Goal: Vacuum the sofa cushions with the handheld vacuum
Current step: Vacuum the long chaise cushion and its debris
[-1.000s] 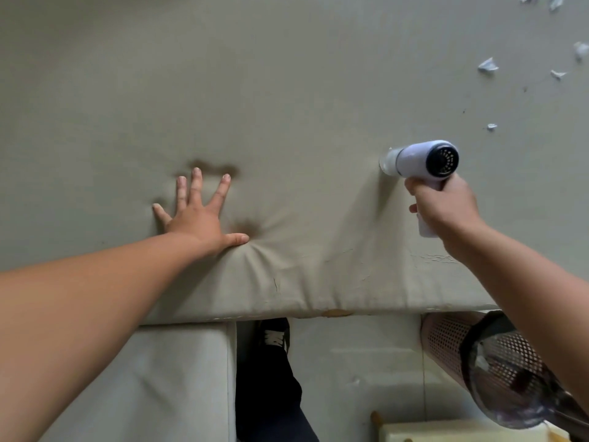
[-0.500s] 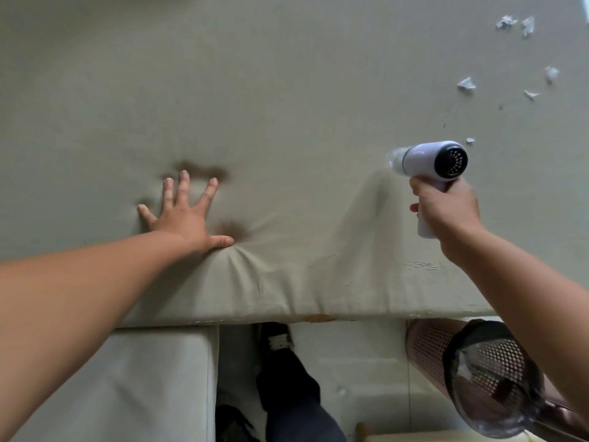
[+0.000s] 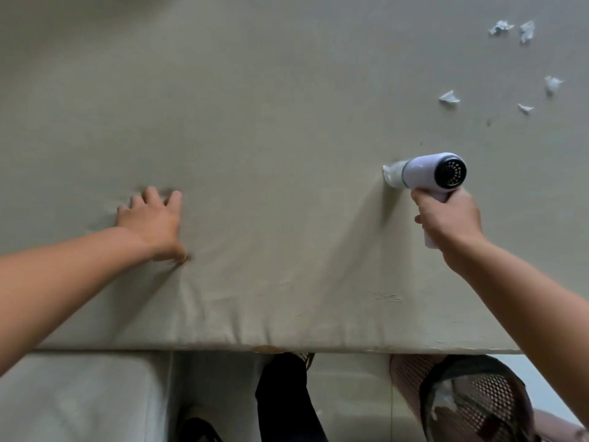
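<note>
Both hands busy: right hand (image 3: 447, 218) gripping vacuum (image 3: 427, 171)

One head-worn wide-angle view looks steeply down, close above the sofa cushion (image 3: 287, 90).

The right hand (image 3: 447, 218) hides the vacuum (image 3: 427, 170) handle; bottom edge cuts the mesh basket (image 3: 411, 378).
</note>
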